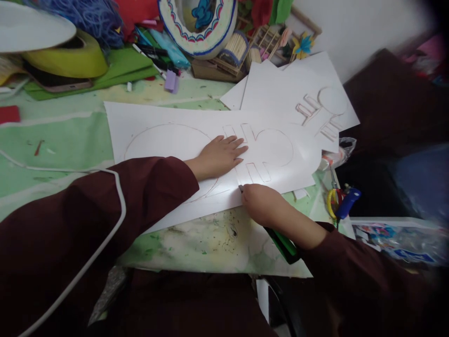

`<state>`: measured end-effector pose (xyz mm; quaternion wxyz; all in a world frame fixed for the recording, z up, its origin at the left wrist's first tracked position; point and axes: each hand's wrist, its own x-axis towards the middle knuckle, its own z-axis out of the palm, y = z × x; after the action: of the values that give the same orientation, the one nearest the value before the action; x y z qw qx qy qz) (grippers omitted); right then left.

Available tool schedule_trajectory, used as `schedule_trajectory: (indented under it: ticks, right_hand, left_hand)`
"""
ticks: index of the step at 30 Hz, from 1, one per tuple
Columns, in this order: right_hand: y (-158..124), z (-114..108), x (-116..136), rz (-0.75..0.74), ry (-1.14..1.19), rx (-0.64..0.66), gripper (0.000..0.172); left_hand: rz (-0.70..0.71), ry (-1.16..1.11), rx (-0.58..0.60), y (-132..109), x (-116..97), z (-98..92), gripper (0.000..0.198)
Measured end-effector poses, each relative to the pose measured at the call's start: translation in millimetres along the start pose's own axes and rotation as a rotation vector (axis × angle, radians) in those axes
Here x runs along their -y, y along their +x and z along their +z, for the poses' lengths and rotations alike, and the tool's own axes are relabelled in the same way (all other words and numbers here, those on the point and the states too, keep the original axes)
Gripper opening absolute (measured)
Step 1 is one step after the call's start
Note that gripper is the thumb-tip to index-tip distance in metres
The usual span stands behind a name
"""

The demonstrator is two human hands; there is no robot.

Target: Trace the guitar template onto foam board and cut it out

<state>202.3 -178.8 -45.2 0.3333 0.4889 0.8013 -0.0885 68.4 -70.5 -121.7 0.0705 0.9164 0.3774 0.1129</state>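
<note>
My left hand [222,157] lies flat with its fingers spread on a large white sheet of paper [157,114]. Pencil-like outlines of a large oval, a circle and narrow tabs run across this sheet. My right hand [261,203] is closed at the sheet's near edge, round what looks like a green utility knife [284,245]. A small grey tip pokes out past the fingers and touches the paper by a tab outline. The tool's middle is hidden under my hand and wrist.
More white sheets [277,84] with similar outlines lie at the back right. Scissors with yellow handles [331,203] and a blue tool [349,203] sit at the right edge. A yellow tape roll [70,58], pens and crafts line the back. A white cable [121,196] crosses my left sleeve.
</note>
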Motion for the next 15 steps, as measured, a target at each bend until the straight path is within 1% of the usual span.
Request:
schedule_trajectory:
  ticks: [7,12,15]
  right_hand:
    - [-21,22,1,0.053,0.086,-0.028,0.023]
    - [-31,29,0,0.08,0.17,-0.047,0.022]
    - [-44,33,-3,0.085,0.235,-0.041,0.02]
  left_hand:
    - [-0.005,-0.011,0.007,-1,0,-1.0,0.051]
    - [0.005,-0.028,-0.003,-1,1,0.0,0.051]
    - [-0.004,-0.03,-0.003,-1,2,0.3,0.051]
